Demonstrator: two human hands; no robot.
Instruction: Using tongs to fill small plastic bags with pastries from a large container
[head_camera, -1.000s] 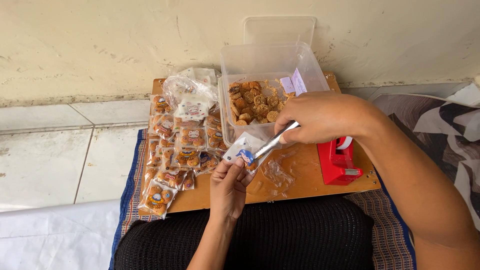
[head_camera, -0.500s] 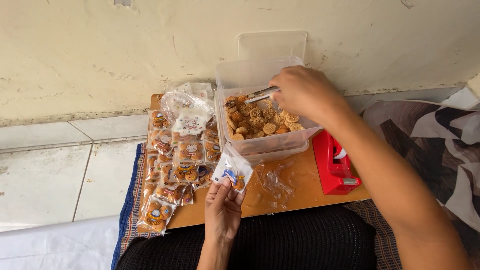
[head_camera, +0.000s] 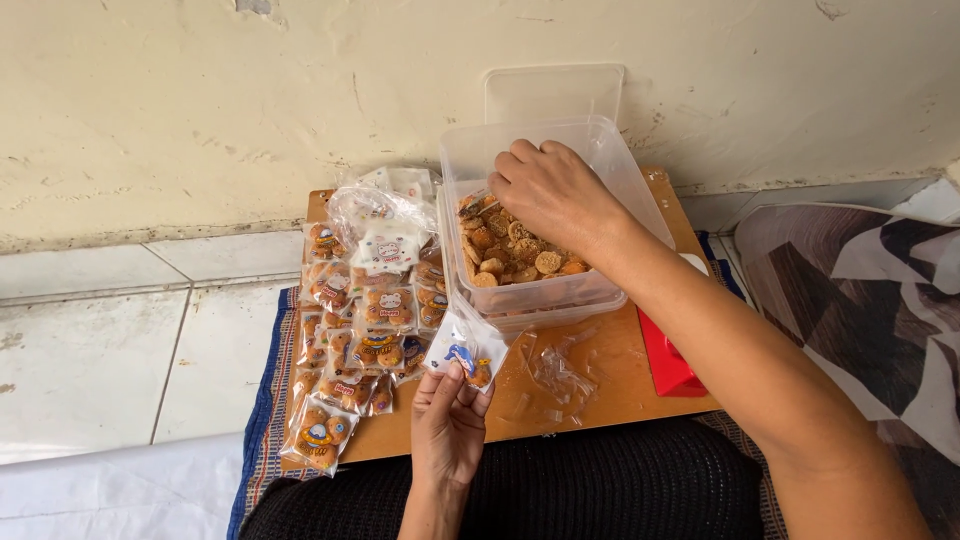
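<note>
Clear plastic marks the work: a small printed bag (head_camera: 464, 350) is pinched at its near edge by the left hand (head_camera: 447, 425), with one or two cookies already inside — room for more, it seems. Reaching far into the clear tub (head_camera: 640, 195), the right hand (head_camera: 553, 190) is curled over the loose cookies (head_camera: 520, 255); whether it grips anything cannot be told. Many filled packets (head_camera: 350, 340) lie at left on the wooden board (head_camera: 610, 385) — plenty done, much left.
</note>
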